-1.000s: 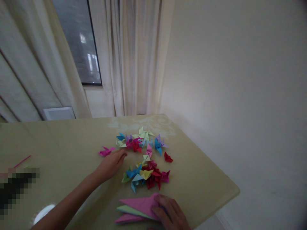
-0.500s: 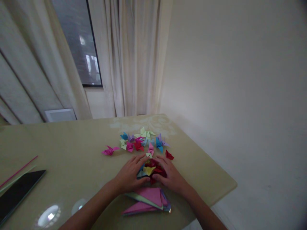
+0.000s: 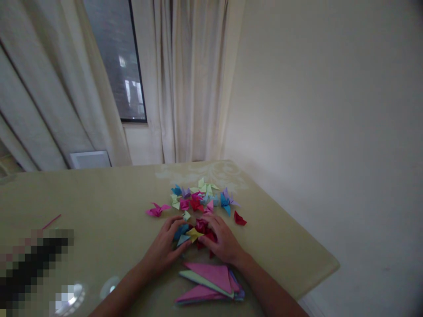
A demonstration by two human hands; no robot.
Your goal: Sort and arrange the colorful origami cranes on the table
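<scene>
A small heap of folded paper cranes lies on the table between my hands: blue, a yellow paper crane, and dark red ones. My left hand curls around the left side, thumb and fingers on either side of the blue paper cranes. From the right, my right hand cups the red paper cranes, its fingertips over the heap. Parts of the heap are hidden by the fingers. A pale green crane sits just beyond my left fingertips.
More cranes are spread behind the hands, with a magenta crane to the left and a red folded piece to the right. Folded pink and green paper lies in front. A pink stick is far left. The wall borders the table's right side.
Both hands have shifted left across the table, and the heap of cranes between them has moved left too. The view has turned slightly left.
</scene>
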